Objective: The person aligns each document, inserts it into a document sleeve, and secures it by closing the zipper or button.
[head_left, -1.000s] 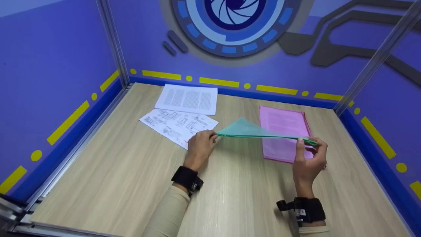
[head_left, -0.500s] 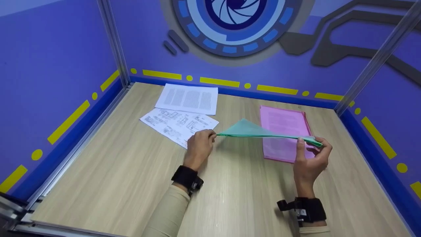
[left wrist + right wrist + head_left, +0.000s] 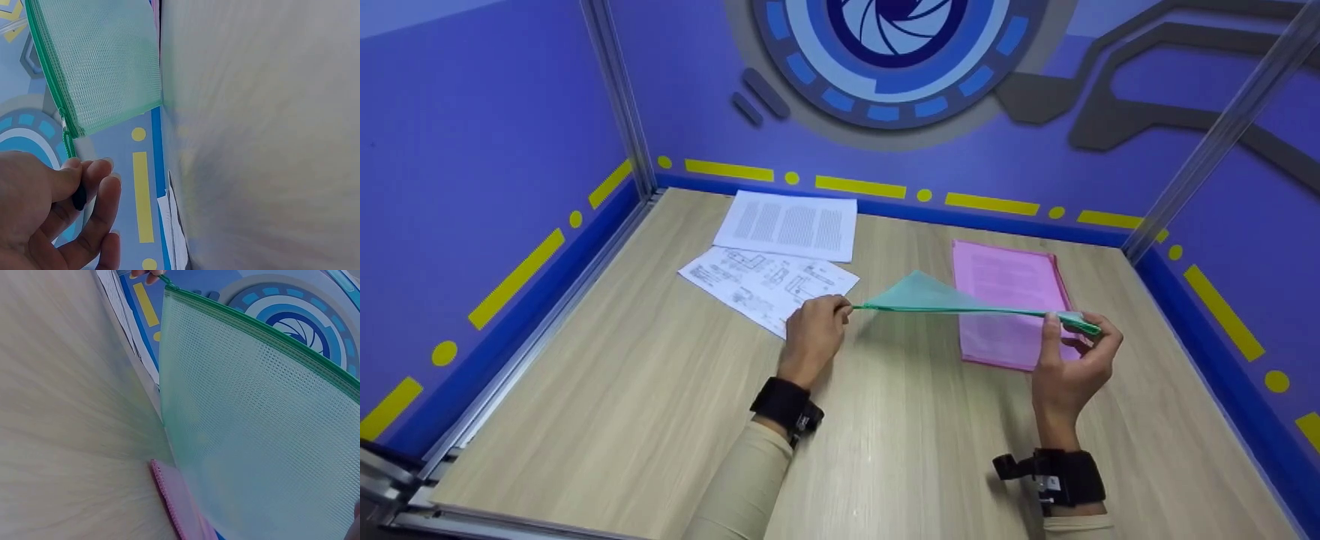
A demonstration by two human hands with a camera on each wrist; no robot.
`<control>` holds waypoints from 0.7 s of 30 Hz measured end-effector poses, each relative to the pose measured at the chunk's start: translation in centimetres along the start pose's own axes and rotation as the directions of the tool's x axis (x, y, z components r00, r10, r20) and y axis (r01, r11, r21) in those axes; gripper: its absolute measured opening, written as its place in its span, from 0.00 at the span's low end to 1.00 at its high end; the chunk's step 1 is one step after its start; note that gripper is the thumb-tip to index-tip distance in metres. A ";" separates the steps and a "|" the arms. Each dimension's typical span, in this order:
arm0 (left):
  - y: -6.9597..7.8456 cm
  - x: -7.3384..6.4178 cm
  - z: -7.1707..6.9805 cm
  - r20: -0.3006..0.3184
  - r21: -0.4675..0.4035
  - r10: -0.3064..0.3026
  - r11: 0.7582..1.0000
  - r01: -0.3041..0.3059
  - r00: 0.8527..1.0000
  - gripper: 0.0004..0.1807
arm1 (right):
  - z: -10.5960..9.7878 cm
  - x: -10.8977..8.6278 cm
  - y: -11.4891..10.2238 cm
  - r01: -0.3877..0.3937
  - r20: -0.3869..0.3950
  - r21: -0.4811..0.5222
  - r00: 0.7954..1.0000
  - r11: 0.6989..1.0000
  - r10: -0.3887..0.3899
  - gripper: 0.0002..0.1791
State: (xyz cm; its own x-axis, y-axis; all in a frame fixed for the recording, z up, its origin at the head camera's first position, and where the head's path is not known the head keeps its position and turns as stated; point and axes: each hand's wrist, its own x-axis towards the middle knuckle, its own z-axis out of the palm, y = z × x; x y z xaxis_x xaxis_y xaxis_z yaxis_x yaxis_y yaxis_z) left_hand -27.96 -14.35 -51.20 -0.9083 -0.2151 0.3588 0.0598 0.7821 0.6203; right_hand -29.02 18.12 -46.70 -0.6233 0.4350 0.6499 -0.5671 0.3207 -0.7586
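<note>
While two bare hands are stretching one pouch between them, two printed papers are lying at the left on the wooden table (image 3: 885,442). The sheet with text columns (image 3: 791,225) is lying farther back, close to the rear wall (image 3: 675,112), and the sheet with drawings (image 3: 757,289) is lying in front of it at a slant, their edges meeting.

Next to the right comes the left hand (image 3: 815,334), which in the head view is covering a near part of the drawings. Its thumb and forefinger are pinching a short green cord (image 3: 70,146) at the pouch's zipper end, and a dark tip (image 3: 80,198) is sticking out below the pinch.

In the middle, the green mesh pouch (image 3: 919,291) is hanging between the hands, with its zipper edge running almost level above the table. I cannot tell surely whether its lower edge is touching the table.

Farther right, a pink pouch (image 3: 1001,277) is lying flat, and printed lines are showing through it; the green one is partly passing in front of it. Rightmost, the right hand (image 3: 1072,367) is gripping the other end of the zipper edge, the thumb on the near side and the fingers curling behind.
</note>
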 end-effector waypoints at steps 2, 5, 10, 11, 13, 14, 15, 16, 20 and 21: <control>0.0 -0.1 0.0 0.008 -0.001 -0.008 1.000 0.008 1.000 0.07 | 0.0 0.0 -0.1 0.000 -0.003 0.013 1.000 1.000 0.000 0.24; 0.0 -0.1 0.1 0.032 -0.009 -0.020 1.000 0.020 0.999 0.08 | 0.0 0.0 -0.2 -0.001 -0.004 0.025 1.000 1.000 0.001 0.24; 0.1 -0.2 0.1 0.057 -0.018 -0.053 0.998 0.054 0.997 0.08 | 0.2 -0.1 -0.3 0.009 0.020 0.016 1.000 1.000 -0.009 0.23; 0.1 -0.2 0.1 0.060 -0.017 -0.059 0.998 0.060 0.996 0.07 | 0.2 -0.1 -0.3 0.015 0.028 0.016 0.999 1.000 -0.015 0.22; 0.0 -0.2 0.0 0.061 -0.012 -0.059 0.998 0.060 0.996 0.07 | 0.3 -0.2 -0.3 0.027 0.043 0.029 0.999 0.999 -0.028 0.21; 0.0 -0.2 0.0 0.060 -0.007 -0.054 0.998 0.055 0.997 0.07 | 0.3 -0.2 -0.3 0.033 0.050 0.038 0.998 0.999 -0.035 0.21; 0.0 -0.3 0.0 0.056 -0.001 -0.044 0.999 0.044 0.997 0.07 | 0.4 -0.2 -0.3 0.037 0.055 0.050 0.998 0.998 -0.040 0.20; 0.0 -0.3 0.0 0.053 0.007 -0.031 0.999 0.031 0.998 0.07 | 0.3 -0.3 -0.3 0.042 0.062 0.065 0.997 0.997 -0.046 0.21; 0.3 -0.5 0.1 0.100 0.016 0.060 0.998 -0.062 0.993 0.12 | 0.5 -0.4 -0.4 0.028 0.092 0.126 0.995 0.992 -0.040 0.21; 0.5 -0.5 0.2 0.138 0.005 0.098 0.995 -0.099 0.986 0.15 | 0.5 -0.5 -0.4 0.024 0.102 0.141 0.994 0.990 -0.038 0.21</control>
State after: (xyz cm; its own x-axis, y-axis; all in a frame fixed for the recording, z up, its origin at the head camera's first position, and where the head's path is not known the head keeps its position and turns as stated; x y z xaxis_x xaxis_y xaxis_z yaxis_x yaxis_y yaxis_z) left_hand -27.51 -13.71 -51.17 -0.9464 -0.0549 0.3183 0.1478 0.8024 0.5781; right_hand -28.80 17.36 -46.68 -0.6527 0.3345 0.6797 -0.6518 0.2095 -0.7289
